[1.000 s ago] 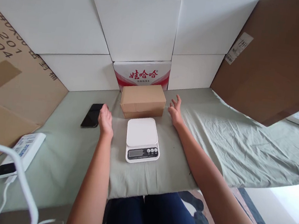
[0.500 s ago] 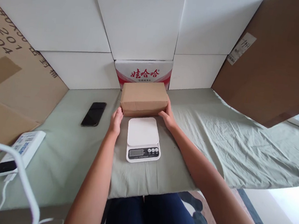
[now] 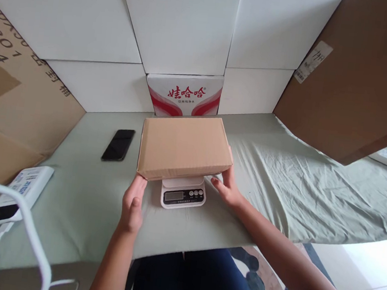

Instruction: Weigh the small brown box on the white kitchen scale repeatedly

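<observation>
One brown cardboard box (image 3: 184, 147), one white kitchen scale (image 3: 183, 193), one black phone (image 3: 118, 144) and one white power bank (image 3: 17, 187) lie in view on the surface (image 3: 78, 206), which is draped in a wrinkled pale green cloth. The box is a flat, plain rectangular carton with smooth matte sides; it sits over the scale's platform, hiding most of it, so only the scale's display strip with its three buttons shows at the 6 o'clock edge. Whether the box rests on the platform or is held just above it cannot be told. The left hand (image 3: 132, 205) grips the box's near corner at 7 o'clock, fingers curled loosely. The right hand (image 3: 227, 189), fingers partly spread, holds the opposite near corner at 4 o'clock. The phone lies at 10 o'clock of the box, apart from it.
</observation>
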The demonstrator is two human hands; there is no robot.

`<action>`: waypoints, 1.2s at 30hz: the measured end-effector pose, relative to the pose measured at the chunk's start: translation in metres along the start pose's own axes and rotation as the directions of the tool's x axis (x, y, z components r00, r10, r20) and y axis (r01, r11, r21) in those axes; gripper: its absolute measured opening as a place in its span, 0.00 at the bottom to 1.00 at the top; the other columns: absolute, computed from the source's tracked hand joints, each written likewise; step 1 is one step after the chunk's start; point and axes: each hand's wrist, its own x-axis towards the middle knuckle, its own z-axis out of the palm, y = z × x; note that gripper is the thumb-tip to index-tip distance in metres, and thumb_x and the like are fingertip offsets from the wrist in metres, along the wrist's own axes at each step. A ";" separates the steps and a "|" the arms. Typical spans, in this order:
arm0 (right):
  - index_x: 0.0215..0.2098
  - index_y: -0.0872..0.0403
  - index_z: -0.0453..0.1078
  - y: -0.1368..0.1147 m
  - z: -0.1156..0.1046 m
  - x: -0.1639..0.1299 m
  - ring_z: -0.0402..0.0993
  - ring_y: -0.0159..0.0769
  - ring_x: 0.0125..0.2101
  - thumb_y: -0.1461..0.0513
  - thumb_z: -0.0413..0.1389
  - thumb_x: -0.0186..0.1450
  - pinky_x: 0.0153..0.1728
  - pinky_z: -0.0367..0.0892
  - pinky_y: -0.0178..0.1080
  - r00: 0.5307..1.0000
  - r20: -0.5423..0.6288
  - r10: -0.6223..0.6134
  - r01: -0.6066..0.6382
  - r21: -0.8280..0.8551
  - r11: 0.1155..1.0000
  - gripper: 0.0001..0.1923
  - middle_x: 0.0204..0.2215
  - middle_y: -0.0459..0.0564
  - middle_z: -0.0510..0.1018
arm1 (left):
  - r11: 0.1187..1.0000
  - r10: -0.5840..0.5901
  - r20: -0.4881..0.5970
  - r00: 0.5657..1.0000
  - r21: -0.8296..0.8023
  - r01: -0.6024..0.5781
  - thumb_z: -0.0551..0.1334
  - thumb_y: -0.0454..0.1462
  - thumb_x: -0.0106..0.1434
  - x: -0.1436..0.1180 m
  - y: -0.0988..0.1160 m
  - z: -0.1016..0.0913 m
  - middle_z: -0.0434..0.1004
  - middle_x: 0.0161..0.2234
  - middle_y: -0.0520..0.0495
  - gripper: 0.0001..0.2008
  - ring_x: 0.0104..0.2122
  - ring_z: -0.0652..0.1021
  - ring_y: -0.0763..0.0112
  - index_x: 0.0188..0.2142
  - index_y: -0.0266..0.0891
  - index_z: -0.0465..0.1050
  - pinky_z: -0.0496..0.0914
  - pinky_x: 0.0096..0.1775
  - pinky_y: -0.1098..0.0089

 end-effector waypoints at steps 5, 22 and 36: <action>0.77 0.31 0.32 -0.010 0.006 0.003 0.38 0.51 0.78 0.41 0.54 0.70 0.78 0.41 0.60 1.000 0.009 -0.021 0.021 -0.002 1.000 0.47 0.78 0.39 0.41 | 0.999 -0.050 -0.055 0.997 0.009 0.051 0.61 0.67 0.58 0.001 0.011 0.005 0.70 0.67 0.32 0.49 0.72 0.61 0.38 0.67 0.37 0.69 0.52 0.72 0.44; 0.77 0.34 0.37 -0.011 0.005 0.003 0.47 0.55 0.75 0.39 0.53 0.69 0.75 0.48 0.63 1.000 -0.021 0.014 -0.015 -0.048 0.999 0.45 0.76 0.47 0.50 | 0.996 -0.090 0.011 0.996 -0.021 0.090 0.58 0.66 0.61 0.004 0.012 0.005 0.65 0.70 0.33 0.47 0.72 0.61 0.40 0.69 0.40 0.66 0.53 0.71 0.45; 0.76 0.34 0.42 -0.010 -0.005 0.012 0.51 0.53 0.75 0.40 0.54 0.68 0.74 0.51 0.62 0.991 -0.009 0.136 -0.133 0.166 0.977 0.44 0.77 0.45 0.52 | 0.994 -0.103 -0.050 0.993 -0.034 0.102 0.60 0.66 0.60 0.004 0.014 0.001 0.62 0.72 0.35 0.46 0.73 0.58 0.40 0.68 0.41 0.68 0.50 0.72 0.45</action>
